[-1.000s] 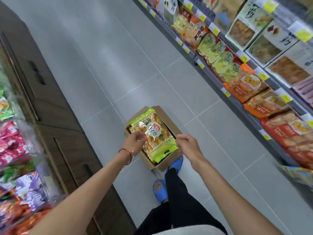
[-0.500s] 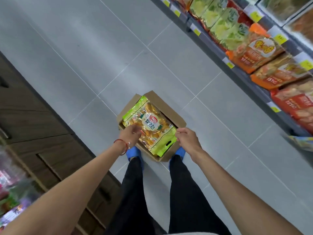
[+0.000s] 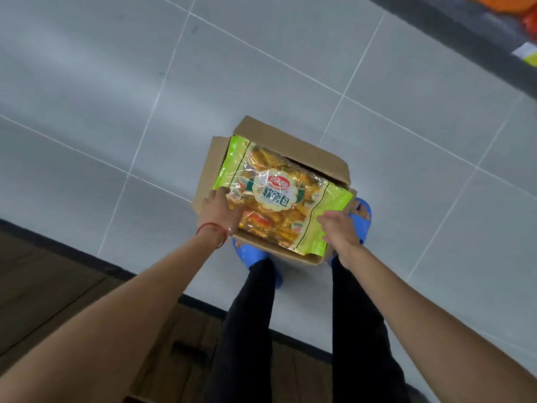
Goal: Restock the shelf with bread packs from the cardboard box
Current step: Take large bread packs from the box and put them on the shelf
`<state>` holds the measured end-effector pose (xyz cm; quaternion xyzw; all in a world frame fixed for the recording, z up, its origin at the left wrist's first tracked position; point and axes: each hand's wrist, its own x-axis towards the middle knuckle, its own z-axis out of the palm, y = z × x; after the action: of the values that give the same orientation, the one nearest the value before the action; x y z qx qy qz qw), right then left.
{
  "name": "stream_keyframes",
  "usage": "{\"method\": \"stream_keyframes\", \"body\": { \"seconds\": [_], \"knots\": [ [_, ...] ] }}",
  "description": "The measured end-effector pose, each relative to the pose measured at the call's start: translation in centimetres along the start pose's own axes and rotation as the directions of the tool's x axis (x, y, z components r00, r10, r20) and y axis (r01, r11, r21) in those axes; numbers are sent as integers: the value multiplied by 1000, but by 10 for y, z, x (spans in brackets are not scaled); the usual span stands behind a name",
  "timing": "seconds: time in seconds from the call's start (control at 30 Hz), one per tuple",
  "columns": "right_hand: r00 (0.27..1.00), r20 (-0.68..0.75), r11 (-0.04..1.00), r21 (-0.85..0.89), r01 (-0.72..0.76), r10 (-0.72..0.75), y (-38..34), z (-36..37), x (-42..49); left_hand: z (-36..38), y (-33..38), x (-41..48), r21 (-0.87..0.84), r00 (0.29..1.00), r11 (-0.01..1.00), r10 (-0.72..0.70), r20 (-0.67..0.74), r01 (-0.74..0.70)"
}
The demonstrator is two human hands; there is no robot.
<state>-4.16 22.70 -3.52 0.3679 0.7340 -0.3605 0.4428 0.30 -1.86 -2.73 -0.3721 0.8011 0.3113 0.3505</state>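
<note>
Even, cool light falls from overhead and leaves only soft, faint shadows on the pale floor tiles (image 3: pixel 290 68), which carry a broad dull sheen. The clear wrap of the bread pack (image 3: pixel 273 196) throws small white glints of glare across its middle. The whole view is a little soft, the wide lens bends the tile lines and stretches the forearms near the bottom corners, and the shelf edge (image 3: pixel 465 39) at top right is smeared and out of focus.

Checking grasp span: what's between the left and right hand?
Head view: the bread pack spans the stretch, left hand on one edge, right hand on the green end, over the cardboard box.
</note>
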Motion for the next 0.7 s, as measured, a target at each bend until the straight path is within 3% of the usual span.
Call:
{"method": "stream_keyframes", "body": {
  "seconds": [0.17, 0.27, 0.37, 0.53, 0.7],
  "knots": [
    [990, -138, 999, 2, -39, 39, 15, 35, 47, 15, -11, 68, -3, 997, 1000, -8, -83, 8],
    [973, -225, 999, 17, -37, 40, 23, 44, 75, 25, -11, 97, -115, 999, 993, -29, -45, 24],
    [986, -155, 997, 55, -51, 59, 23, 48, 95, 37, -10, 114, -239, 997, 967, -80, 20, 83],
    [998, 26, 979, 195, -63, 59, 18, 53, 105, 54, -13, 131, -228, 994, 968, -94, 58, 104],
    [998, 69, 961, 277, -12, -8, 30, 57, 103, 58, -10, 128, -320, 994, 942, -87, 66, 103]
  ]
}}
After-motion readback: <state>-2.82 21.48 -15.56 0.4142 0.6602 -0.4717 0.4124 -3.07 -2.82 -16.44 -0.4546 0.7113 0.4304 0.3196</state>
